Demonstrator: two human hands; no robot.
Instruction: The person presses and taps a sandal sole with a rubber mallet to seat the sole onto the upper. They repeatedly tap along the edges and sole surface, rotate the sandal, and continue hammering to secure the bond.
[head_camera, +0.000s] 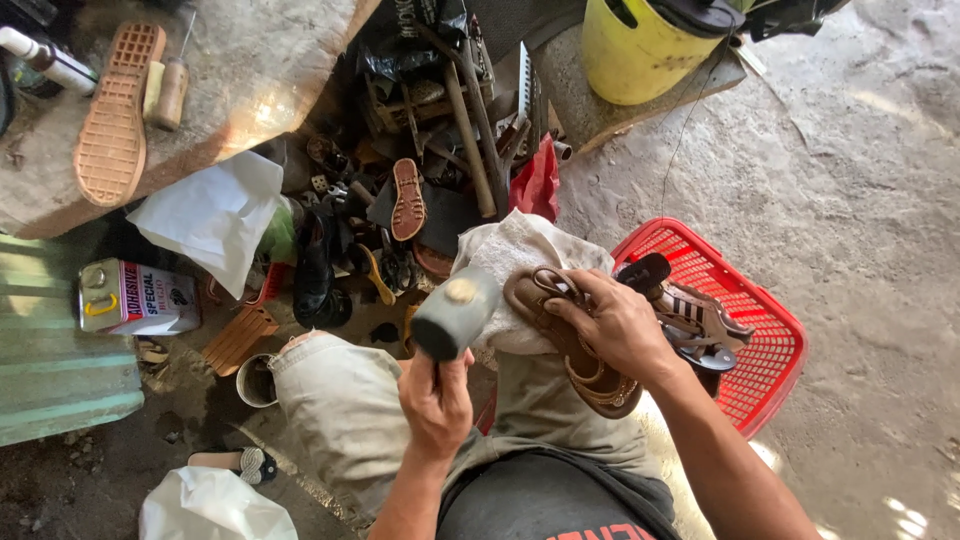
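My left hand (436, 398) grips the handle of a mallet whose black cylindrical head (455, 312) points up and away, just left of a brown strappy sandal (560, 320). My right hand (618, 325) presses down on that sandal, which lies sole-down on a white cloth (510, 255) over my knee. I sit with both knees in beige trousers below the hands.
A red plastic basket (770, 350) with dark sandals (700, 325) sits to the right. A heap of shoes, soles and tools (400, 210) lies ahead. A tan shoe sole (112, 115) rests on a stone slab, a glue can (135, 297) at left, a yellow bucket (640, 45) at the top.
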